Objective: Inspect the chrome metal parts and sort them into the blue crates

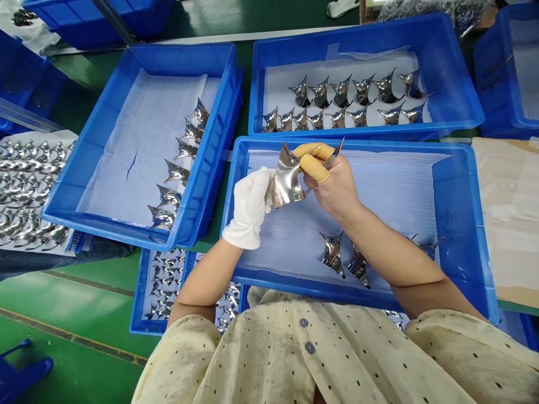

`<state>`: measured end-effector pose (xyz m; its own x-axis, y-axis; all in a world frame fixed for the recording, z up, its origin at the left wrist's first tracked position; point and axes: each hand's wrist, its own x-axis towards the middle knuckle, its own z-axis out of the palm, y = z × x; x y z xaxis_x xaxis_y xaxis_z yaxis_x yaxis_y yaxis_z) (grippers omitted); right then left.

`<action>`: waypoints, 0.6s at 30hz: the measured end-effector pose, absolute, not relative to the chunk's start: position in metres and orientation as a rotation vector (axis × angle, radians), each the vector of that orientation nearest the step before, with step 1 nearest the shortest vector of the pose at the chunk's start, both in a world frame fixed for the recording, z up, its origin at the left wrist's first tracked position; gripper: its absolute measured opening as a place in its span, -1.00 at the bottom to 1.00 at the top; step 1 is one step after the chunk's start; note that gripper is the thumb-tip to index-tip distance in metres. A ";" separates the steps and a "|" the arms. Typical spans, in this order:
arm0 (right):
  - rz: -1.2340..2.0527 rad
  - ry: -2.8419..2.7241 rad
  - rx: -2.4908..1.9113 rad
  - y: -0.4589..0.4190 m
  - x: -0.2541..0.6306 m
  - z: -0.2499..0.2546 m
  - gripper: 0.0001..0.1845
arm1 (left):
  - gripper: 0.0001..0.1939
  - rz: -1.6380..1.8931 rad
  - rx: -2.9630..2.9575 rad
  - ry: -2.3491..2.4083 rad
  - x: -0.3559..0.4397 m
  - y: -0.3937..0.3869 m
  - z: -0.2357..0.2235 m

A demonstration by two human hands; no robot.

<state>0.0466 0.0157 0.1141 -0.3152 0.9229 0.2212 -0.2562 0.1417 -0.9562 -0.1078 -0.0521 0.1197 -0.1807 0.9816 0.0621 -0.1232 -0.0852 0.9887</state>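
Observation:
My left hand (251, 205), in a white glove, is closed on the left edge of a shiny curved metal piece (288, 178) with pointed corners. My right hand (330, 177), with yellow finger cots on some fingers, is closed at the right side of this piece. A pointed metal tip (339, 147) sticks up beyond its fingers; I cannot tell whether it belongs to the same piece. Both hands are above a blue tray (457, 224) lined with white sheet. Beneath my right forearm lie similar metal pieces (332, 252), one partly hidden by the arm.
Behind is a blue tray (357, 42) with two rows of metal pieces. Another blue tray (105, 106) at the left holds a line of them along its right side. More pieces (29, 191) lie in rows at far left. Cardboard (507, 213) lies at the right.

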 end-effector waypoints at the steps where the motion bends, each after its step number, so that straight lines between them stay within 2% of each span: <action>1: 1.405 -1.348 -0.705 0.016 0.046 0.115 -0.52 | -0.40 1.450 1.064 1.194 -0.108 -0.052 0.120; 9: 1.105 -1.482 -0.774 0.006 0.042 0.131 -0.58 | -0.45 1.321 1.002 1.166 -0.108 -0.048 0.116; 18: 1.028 -1.625 -0.702 -0.001 0.041 0.135 -0.63 | -0.47 1.348 1.082 1.133 -0.109 -0.046 0.115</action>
